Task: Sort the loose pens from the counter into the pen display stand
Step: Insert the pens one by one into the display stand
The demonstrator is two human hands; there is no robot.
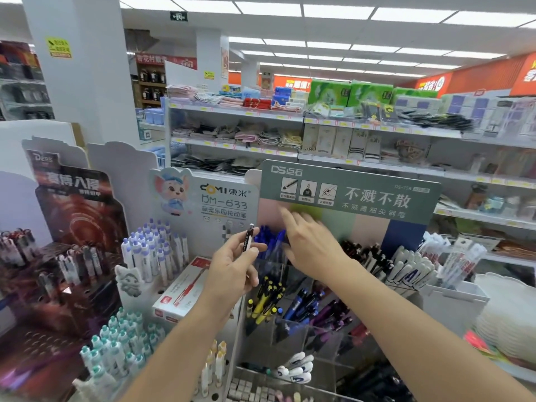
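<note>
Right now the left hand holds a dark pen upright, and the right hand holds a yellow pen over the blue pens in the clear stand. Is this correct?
Not quite. The right hand holds no pen: its fingers are spread open above the blue pens. The rest stands: the left hand holds a dark pen upright, beside the clear stand. The head view shows this.

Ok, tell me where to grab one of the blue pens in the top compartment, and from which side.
Take a blue pen by its upper end, coming down from above. The pens stand tilted in the clear compartment, with only their tops showing above its wall, so the lower barrel looks hard to reach. The right hand is already spread over them; the left hand pinches a dark pen.
</note>
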